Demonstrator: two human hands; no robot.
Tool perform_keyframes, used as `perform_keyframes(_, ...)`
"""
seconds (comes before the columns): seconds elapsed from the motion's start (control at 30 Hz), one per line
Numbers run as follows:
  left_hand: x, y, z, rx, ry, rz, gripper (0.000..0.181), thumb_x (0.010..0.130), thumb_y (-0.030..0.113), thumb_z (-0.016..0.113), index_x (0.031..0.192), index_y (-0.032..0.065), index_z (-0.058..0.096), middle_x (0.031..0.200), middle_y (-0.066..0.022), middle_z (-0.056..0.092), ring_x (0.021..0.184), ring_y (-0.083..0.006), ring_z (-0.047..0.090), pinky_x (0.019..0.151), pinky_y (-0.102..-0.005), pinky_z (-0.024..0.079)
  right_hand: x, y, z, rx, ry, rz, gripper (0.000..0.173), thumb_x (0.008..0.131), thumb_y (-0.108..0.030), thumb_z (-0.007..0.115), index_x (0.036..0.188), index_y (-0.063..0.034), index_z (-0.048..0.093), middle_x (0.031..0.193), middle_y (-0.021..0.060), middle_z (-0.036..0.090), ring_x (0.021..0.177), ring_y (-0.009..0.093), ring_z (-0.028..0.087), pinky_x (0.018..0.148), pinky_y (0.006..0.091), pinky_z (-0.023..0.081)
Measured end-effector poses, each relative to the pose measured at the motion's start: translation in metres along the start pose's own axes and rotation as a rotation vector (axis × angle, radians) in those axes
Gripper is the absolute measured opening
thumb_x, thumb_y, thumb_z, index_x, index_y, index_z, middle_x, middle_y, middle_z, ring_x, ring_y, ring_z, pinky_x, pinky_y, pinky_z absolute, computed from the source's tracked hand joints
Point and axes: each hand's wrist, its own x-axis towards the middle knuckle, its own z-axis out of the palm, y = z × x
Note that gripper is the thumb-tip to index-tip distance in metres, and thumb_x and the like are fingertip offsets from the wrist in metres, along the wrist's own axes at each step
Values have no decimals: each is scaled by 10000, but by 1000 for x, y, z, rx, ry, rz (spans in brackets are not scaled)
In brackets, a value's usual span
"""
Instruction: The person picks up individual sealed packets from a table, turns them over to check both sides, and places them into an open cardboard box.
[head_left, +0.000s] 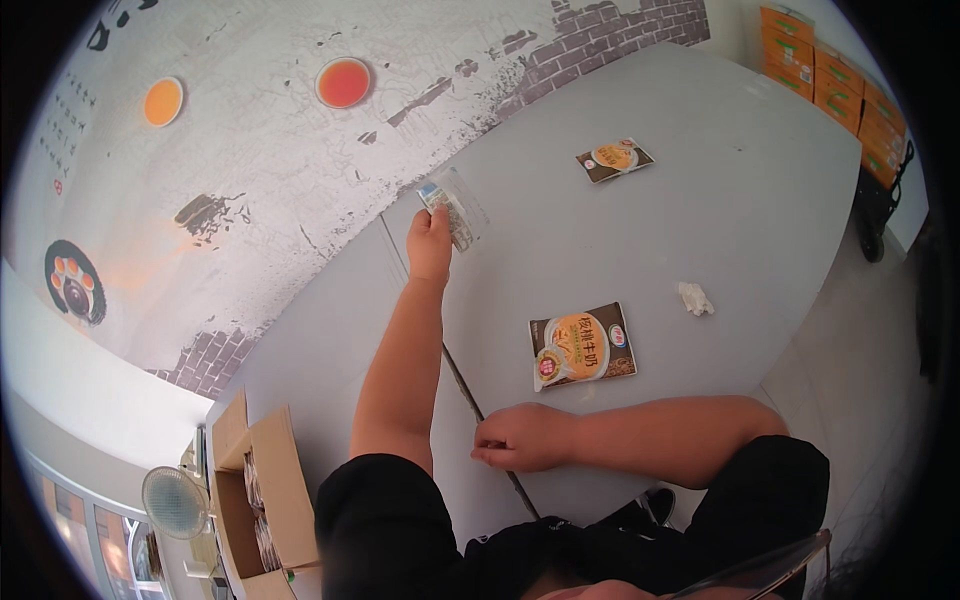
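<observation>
My left hand (429, 244) reaches out to the table's far edge by the wall. Its thumb and fingers pinch a small blurred packet (454, 219) that is blue and whitish, with a see-through part. Close to my body, my right hand (521, 439) rests on the grey table (697, 225) with curled fingers; nothing shows in it. Just beyond that hand a brown and orange walnut milk pouch (583, 346) lies flat. A second, similar pouch (615, 160) lies farther off, also flat.
A crumpled white tissue (696, 298) lies on the right of the table. At lower left, an open cardboard box (281, 487) holds several packets, near a round fan (175, 502). Orange cartons (838, 90) are stacked at upper right. A printed wall (285, 150) borders the table.
</observation>
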Motion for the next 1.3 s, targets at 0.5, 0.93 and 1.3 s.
perform_keyframes(0.5,-191,-11,-85,-1106,-116,-120,397,979,342,569,1283,88,546,1246,-35,626,1145,-232,604,958,-434,505,-13,3,-25,-473,576,-235,317,918,-298,607,735,-40,585,761,128,606,792,339,599,698,461,479)
perform_keyframes(0.93,-275,-11,-143,-1412,-38,-335,597,908,681,467,916,87,524,760,-18,476,637,-153,431,536,-273,352,-141,55,-138,-967,848,764,359,853,-277,672,1111,-29,647,1151,146,583,1086,320,564,934,422,486)
perform_keyframes(1.3,-289,-77,-184,-1841,-488,32,413,892,386,570,999,-6,645,785,-75,567,699,-192,507,561,-278,476,-122,61,-126,-952,949,748,450,956,-411,519,836,0,657,826,207,660,811,380,633,746,462,491)
